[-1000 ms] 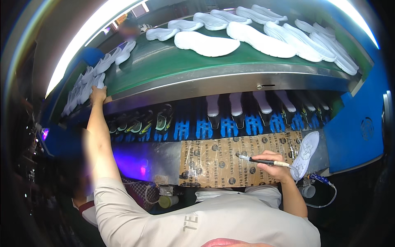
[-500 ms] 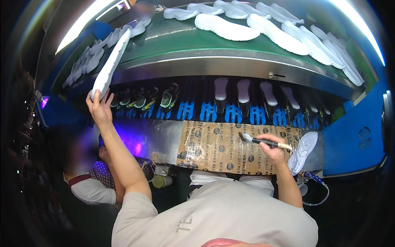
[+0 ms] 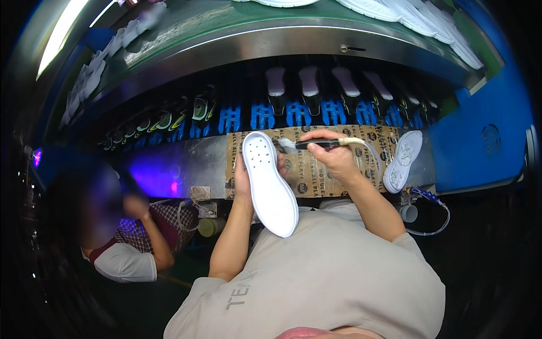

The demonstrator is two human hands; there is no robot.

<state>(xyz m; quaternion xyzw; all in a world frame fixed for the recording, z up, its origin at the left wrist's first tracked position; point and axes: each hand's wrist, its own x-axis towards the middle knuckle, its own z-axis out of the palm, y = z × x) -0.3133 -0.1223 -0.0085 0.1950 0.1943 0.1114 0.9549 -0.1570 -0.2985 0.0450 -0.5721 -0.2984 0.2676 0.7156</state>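
Observation:
A white shoe sole [image 3: 275, 198] stands tilted in front of my chest, its hollow side and small holes facing me. My left hand [image 3: 243, 176] is closed around its edges, partly hidden behind it. In my right hand [image 3: 337, 160] is a black-handled brush [image 3: 316, 143] with pale bristles and a pale hose at its rear end. The bristles are close to the sole's upper right edge; whether they touch it I cannot tell. Another white sole [image 3: 403, 162] lies on the bench to the right of my right hand.
Printed brown paper [image 3: 316, 183] covers part of the metal bench [image 3: 212, 164]. Behind it, shoe uppers [image 3: 165, 120] and pale-bottomed lasts [image 3: 309, 82] stand on blue holders. More soles lie on the green belt [image 3: 226, 18] above. A co-worker [image 3: 127, 265] sits at the left; a blue panel [image 3: 480, 141] bounds the right.
My left hand has brought the sole from the belt's left side down before me, turning its hollow side up. My right hand has moved left with the brush. The whole view has shifted.

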